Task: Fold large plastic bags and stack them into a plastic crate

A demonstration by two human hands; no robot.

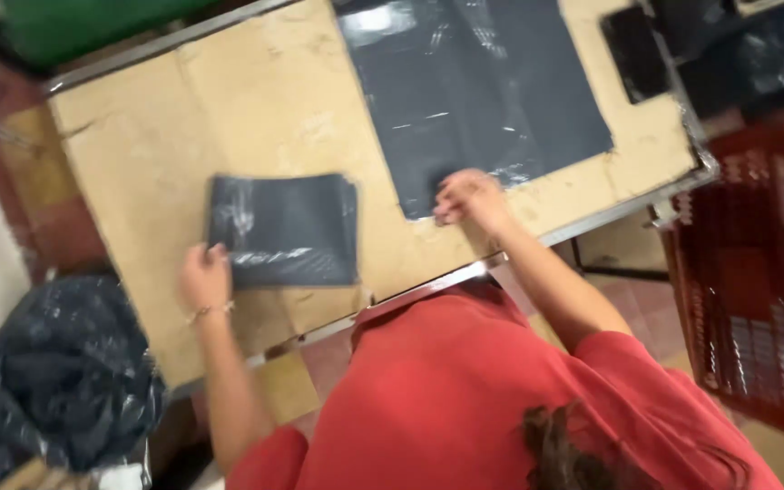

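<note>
A small, dark grey folded plastic bag lies on the cardboard-covered table. My left hand grips its lower left corner. To the right, a large flat stack of dark grey plastic bags is spread across the tabletop. My right hand rests on that stack's near edge, fingers curled and pinching at the top sheet. My red shirt fills the lower middle of the view.
A red plastic crate stands at the right of the table. A heap of dark plastic bags sits on the floor at lower left. Another small dark sheet lies at the table's far right corner. Something green is at the top left.
</note>
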